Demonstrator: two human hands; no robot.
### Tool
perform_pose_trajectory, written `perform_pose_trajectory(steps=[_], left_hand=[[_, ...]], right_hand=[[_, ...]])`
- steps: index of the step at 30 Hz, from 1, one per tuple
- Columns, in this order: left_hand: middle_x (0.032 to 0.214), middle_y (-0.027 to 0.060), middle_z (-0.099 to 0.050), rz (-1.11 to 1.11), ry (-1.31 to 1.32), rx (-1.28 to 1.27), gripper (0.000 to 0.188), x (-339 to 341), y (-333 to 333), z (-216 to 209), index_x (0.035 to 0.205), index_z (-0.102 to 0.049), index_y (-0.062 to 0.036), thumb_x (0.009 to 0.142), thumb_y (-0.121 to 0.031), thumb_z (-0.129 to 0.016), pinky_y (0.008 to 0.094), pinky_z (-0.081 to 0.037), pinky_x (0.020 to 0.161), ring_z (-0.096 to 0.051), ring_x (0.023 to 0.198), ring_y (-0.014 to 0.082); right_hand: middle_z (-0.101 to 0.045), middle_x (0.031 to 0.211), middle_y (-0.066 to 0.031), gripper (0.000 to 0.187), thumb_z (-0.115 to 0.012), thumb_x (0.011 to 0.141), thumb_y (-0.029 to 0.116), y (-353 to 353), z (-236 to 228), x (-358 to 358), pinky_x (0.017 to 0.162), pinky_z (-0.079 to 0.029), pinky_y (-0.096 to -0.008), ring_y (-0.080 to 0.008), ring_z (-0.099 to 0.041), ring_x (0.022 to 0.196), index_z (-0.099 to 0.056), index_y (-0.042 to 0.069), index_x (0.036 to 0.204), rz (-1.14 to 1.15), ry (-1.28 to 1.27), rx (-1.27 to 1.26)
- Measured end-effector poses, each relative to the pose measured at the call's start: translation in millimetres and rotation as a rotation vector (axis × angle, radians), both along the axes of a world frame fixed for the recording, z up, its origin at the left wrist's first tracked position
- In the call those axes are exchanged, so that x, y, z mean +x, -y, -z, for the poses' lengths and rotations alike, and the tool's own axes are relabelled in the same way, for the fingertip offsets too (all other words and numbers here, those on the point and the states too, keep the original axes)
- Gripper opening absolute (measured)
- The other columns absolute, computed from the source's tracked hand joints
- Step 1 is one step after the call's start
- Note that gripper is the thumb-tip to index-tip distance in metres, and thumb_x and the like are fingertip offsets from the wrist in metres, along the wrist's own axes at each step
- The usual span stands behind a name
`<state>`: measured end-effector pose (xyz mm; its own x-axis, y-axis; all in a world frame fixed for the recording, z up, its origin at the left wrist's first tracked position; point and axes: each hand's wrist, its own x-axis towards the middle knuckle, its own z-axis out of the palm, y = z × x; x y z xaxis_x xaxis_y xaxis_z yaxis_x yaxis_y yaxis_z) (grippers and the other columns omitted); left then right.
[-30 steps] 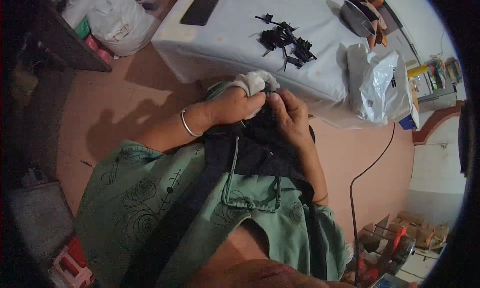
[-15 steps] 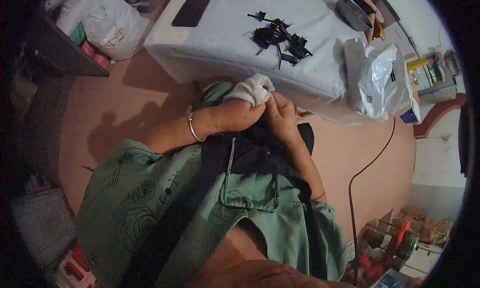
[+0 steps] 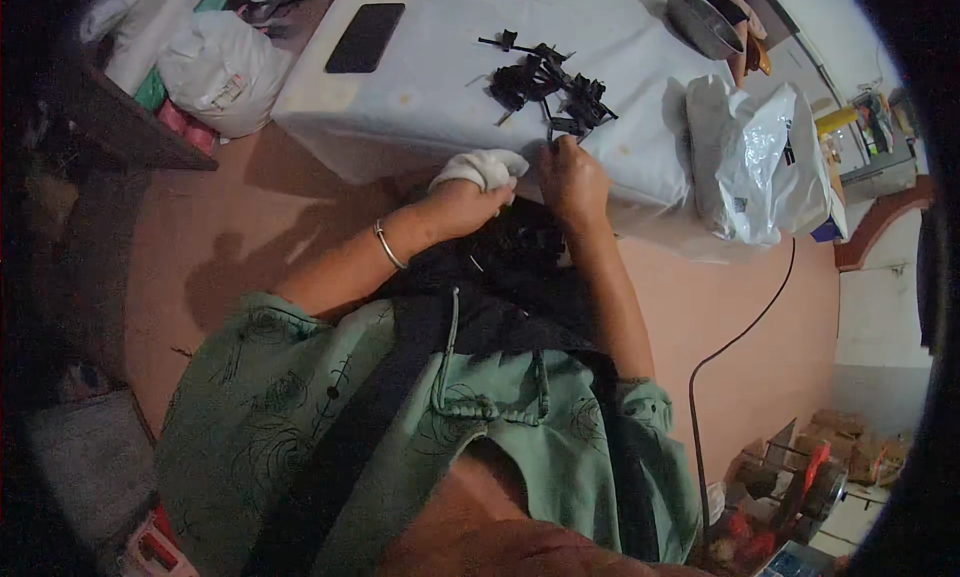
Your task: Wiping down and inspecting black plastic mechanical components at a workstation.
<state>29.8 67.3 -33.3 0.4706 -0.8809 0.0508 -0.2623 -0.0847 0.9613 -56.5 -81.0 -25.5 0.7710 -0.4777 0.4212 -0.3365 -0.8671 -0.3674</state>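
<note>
My left hand [image 3: 468,199] is closed around a bunched white cloth [image 3: 478,167], just off the table's near edge. A silver bangle sits on that wrist. My right hand [image 3: 577,185] reaches over the same edge with its fingers pinched together. Its fingertips are at the near end of a loose pile of small black pieces [image 3: 545,82], some with thin stems. One dark piece [image 3: 549,129] juts from the pile toward those fingertips. Whatever is between them is hidden by the hand.
A white-covered table [image 3: 440,87] carries a dark phone [image 3: 366,39], a round metal pan [image 3: 703,22] and a shiny white plastic bag [image 3: 745,162]. Stuffed bags [image 3: 222,72] stand at the far left. A black cable [image 3: 697,377] runs along the floor on the right.
My right hand has left the white cloth and moved forward to the black pieces. My left hand, still gripping the cloth, has shifted slightly left.
</note>
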Motion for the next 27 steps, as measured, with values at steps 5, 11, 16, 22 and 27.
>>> perform_pose_trajectory(steps=[5,11,16,22,27], left_hand=[[0.086,0.0056,-0.061,-0.089,-0.626,-0.111,0.02,6.0,-6.9,0.0,0.101,-0.055,-0.0043,0.087,-0.016,-0.046,0.0219,-0.043,0.043,-0.058,0.06,0.0116],[0.08,0.0038,-0.061,0.078,-1.327,-0.343,0.014,0.3,8.0,-1.5,0.087,-0.059,-0.0093,0.086,-0.02,-0.051,0.0244,-0.044,0.048,-0.059,0.062,0.0136],[0.083,0.002,-0.058,-0.043,-0.459,-0.181,0.016,-9.0,-1.5,-8.3,0.098,-0.056,-0.0035,0.084,-0.01,-0.053,0.0225,-0.044,0.06,-0.053,0.071,0.0082],[0.084,0.0022,-0.056,0.064,-0.019,-0.196,0.024,-22.0,-12.4,-37.4,0.104,-0.052,-0.0009,0.081,-0.007,-0.053,0.0235,-0.045,0.062,-0.052,0.071,0.0073],[0.081,0.0015,-0.055,0.042,-0.196,-0.112,0.026,-29.9,-18.4,-47.7,0.104,-0.052,-0.0012,0.079,-0.008,-0.057,0.0222,-0.044,0.052,-0.05,0.061,0.0055]], right_hand=[[-0.057,0.069,-0.0178,0.018,-0.055,0.081,0.019,-16.3,-2.1,-19.4,0.056,-0.044,-0.0368,-0.0333,-0.057,0.062,-0.053,0.002,0.075,0.032,0.115,0.367],[-0.054,0.063,-0.0045,0.017,-0.059,0.081,0.011,-38.1,2.8,-48.5,0.056,-0.039,-0.0261,-0.0099,-0.046,0.059,-0.051,-0.001,0.072,-0.301,0.18,0.663],[-0.055,0.065,-0.0144,0.019,-0.062,0.079,0.016,-53.7,-43.5,-50.4,0.052,-0.043,-0.0284,-0.0206,-0.053,0.055,-0.053,0.0,0.077,-0.285,0.24,0.32],[-0.053,0.062,-0.0053,0.02,-0.062,0.08,0.015,-51.9,-35.4,-43.9,0.049,-0.04,-0.0268,-0.012,-0.048,0.054,-0.051,0.001,0.072,-0.169,0.243,0.465],[-0.047,0.062,0.0043,0.023,-0.057,0.085,0.016,-42.4,-27.2,-45.2,0.05,-0.036,-0.0226,-0.0056,-0.042,0.058,-0.048,0.001,0.069,-0.224,0.248,0.916]])
